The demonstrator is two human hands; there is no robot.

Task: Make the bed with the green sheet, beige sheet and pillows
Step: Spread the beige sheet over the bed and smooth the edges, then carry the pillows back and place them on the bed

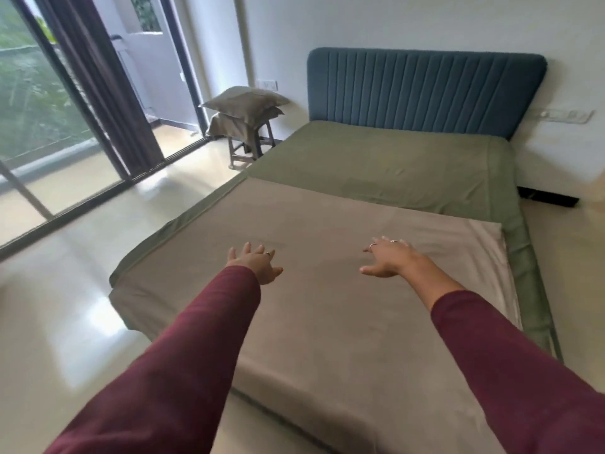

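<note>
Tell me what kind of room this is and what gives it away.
Most likely a bedroom in a home or rented flat. A bed with a padded blue headboard carries a green sheet and a beige sheet, pillows wait on a stool by the wall, and a curtain hangs beside glass doors.

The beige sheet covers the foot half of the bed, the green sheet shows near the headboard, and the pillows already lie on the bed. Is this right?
Not quite. The head view shows the pillows stacked on a stool beside the bed, not on it. The rest holds: the beige sheet covers the foot half and the green sheet shows near the headboard.
</note>
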